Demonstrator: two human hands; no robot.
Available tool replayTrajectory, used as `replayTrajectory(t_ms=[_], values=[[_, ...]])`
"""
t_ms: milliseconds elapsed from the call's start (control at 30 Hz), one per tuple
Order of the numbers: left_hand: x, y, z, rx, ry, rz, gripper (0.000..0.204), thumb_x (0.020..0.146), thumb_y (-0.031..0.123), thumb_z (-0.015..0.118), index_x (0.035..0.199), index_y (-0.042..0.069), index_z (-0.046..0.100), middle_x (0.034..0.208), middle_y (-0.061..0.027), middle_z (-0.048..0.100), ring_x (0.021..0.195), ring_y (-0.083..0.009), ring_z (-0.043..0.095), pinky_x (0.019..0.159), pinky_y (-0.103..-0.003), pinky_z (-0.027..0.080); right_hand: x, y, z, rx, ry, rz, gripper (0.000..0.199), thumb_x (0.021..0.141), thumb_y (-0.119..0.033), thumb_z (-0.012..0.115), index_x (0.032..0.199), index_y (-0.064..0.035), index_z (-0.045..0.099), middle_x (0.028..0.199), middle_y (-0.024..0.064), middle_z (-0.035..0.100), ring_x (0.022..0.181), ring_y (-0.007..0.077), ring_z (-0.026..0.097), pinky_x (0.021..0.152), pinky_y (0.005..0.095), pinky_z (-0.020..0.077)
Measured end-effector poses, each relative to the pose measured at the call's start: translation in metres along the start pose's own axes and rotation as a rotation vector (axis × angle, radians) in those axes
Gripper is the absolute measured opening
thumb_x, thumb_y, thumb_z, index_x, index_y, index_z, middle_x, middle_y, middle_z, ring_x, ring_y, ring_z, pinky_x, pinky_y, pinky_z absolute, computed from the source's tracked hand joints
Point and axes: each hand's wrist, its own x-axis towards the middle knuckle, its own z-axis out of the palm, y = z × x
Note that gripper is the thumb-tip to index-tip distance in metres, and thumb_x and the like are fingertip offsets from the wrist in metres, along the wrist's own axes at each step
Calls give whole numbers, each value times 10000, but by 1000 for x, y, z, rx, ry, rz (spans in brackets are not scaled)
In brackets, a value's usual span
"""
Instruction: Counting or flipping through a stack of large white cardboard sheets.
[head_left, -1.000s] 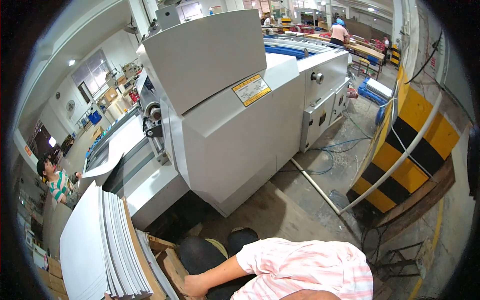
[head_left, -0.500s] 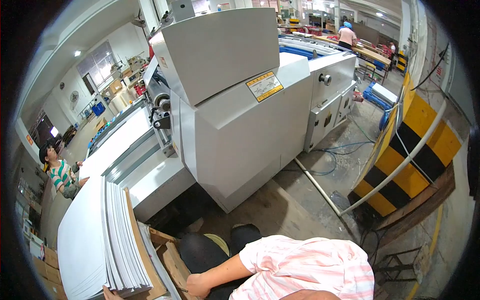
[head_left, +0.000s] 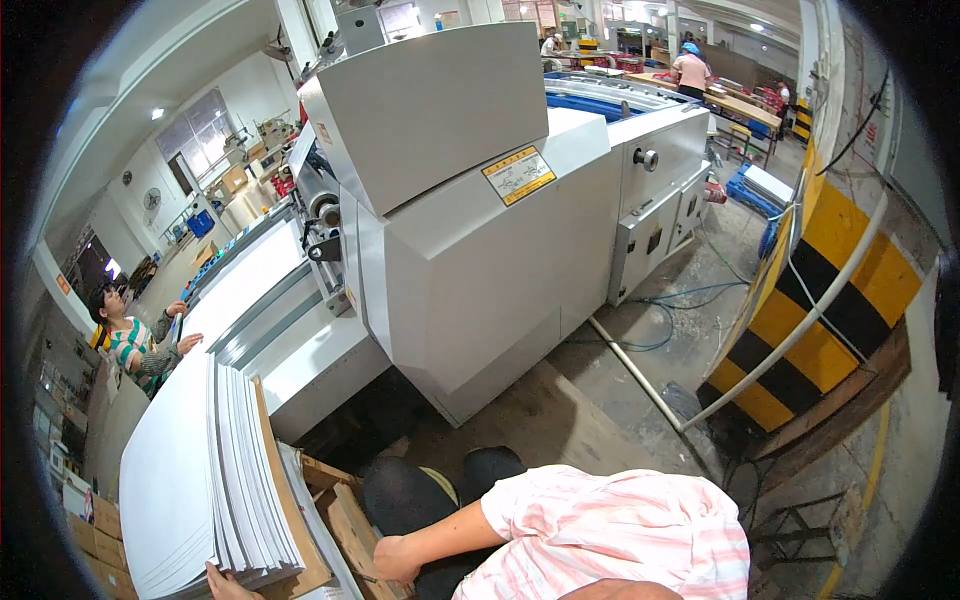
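A tall stack of large white sheets [head_left: 172,470] stands at the lower left, its layers fanned slightly along the right side. At its near corner, my left hand [head_left: 232,585] grips the sheets' edge; the lower picture edge cuts off part of it. My right hand [head_left: 398,560] is closed in a fist beside a wooden pallet [head_left: 350,525], close to my dark-clad knee. What it holds, if anything, is hidden. Brown board [head_left: 275,470] lines the stack's right side.
A large grey-white machine [head_left: 480,270] stands ahead, with a feed bed [head_left: 250,285] on its left. There a co-worker [head_left: 135,340] in a striped top stands. A yellow-black striped pillar base [head_left: 800,340], a bent pipe [head_left: 640,375] and blue cables [head_left: 665,315] are at right.
The co-worker's hands have risen and shifted over the feed bed. My left hand shows a little more at the stack's corner. My right hand has barely moved.
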Motion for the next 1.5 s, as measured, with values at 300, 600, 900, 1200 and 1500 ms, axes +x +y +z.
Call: replayTrajectory(t_ms=[300,600,900,1200,1500], values=[[-5,6,7,3,47,44,442,852,288,538,1122,-62,533,1051,-138,557,879,-209,496,776,-320,406,0,2,1,-12,-34,38,393,709,-399,609,761,-12,662,766,165,643,758,311,622,657,391,484],[0,2,3,-65,28,48,407,829,286,580,1062,-48,569,1006,-106,563,866,-192,493,768,-294,393,-6,-6,-12,37,-7,70,380,682,-373,636,768,-4,663,762,172,640,766,317,619,663,399,481],[-2,2,4,-72,19,58,403,841,307,559,1039,-43,573,949,-90,562,829,-172,475,734,-299,394,-1,-3,-4,22,-66,103,382,724,-383,598,833,-25,669,863,162,643,833,306,611,705,402,476],[-8,6,8,16,90,87,384,842,326,560,986,-28,603,861,-83,578,730,-166,483,691,-272,406,-6,-1,0,37,19,85,402,697,-397,625,758,-1,657,758,167,641,756,319,621,652,399,481],[-2,2,7,-62,113,114,378,825,322,587,963,-29,615,819,-62,564,673,-144,465,599,-279,397,-10,-1,-2,11,37,59,304,692,-308,596,736,-13,661,742,165,641,741,326,621,640,411,482]])
